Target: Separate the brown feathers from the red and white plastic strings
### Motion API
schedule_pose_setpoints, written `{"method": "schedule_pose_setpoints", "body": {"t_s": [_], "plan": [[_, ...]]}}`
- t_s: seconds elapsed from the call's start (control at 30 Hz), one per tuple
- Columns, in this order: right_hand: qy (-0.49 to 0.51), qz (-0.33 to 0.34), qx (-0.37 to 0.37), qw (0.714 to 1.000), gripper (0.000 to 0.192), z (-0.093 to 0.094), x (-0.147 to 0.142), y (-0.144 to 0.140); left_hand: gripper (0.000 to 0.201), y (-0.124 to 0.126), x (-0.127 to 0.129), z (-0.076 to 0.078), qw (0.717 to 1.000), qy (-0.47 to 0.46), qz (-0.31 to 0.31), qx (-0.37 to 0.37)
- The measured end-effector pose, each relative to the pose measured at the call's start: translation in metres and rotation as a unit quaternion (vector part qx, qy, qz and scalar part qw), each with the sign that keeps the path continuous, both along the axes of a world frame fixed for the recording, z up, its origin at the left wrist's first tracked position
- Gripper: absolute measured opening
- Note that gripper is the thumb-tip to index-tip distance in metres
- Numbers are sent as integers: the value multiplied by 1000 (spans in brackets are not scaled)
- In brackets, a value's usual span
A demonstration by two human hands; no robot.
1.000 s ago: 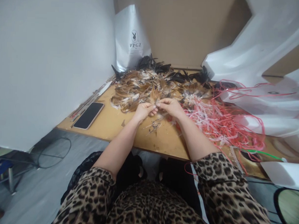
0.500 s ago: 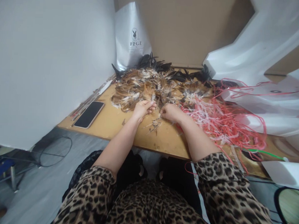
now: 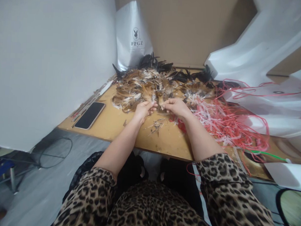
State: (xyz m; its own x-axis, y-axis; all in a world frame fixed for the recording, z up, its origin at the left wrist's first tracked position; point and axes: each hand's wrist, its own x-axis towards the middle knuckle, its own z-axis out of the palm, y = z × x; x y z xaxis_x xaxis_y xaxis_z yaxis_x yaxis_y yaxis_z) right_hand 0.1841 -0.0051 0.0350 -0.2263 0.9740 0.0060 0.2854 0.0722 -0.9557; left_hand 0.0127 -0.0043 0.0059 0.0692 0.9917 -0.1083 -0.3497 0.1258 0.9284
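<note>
On the table (image 3: 115,125), both hands (image 3: 160,108) pinch feathers (image 3: 151,88) before a silver bag (image 3: 133,36).

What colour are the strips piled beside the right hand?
Red and pale pink strips, in the head view.

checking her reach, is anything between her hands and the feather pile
Nothing visible is. The left hand and right hand are already at the near edge of the feather pile, fingertips pinching feathers; the phone lies off to the left.

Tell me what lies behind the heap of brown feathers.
Behind the brown feathers lie black feathers, then a white bag against brown board. The bag's foot is hidden by feathers.
</note>
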Motion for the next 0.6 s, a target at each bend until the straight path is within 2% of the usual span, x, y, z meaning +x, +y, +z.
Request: {"method": "schedule_pose_setpoints", "body": {"t_s": [0.2, 0.47, 0.6], "plan": [[118, -41, -12, 992, 31, -7, -11, 1, 17, -7, 4, 1, 997, 1, -70, -29], [80, -81, 26, 993, 27, -11, -23, -1, 16, -6, 4, 0, 995, -6, -92, -36], [91, -90, 32, 991, 27, -13, -23, 0, 14, -6, 4, 0, 993, -3, -108, -36]]}}
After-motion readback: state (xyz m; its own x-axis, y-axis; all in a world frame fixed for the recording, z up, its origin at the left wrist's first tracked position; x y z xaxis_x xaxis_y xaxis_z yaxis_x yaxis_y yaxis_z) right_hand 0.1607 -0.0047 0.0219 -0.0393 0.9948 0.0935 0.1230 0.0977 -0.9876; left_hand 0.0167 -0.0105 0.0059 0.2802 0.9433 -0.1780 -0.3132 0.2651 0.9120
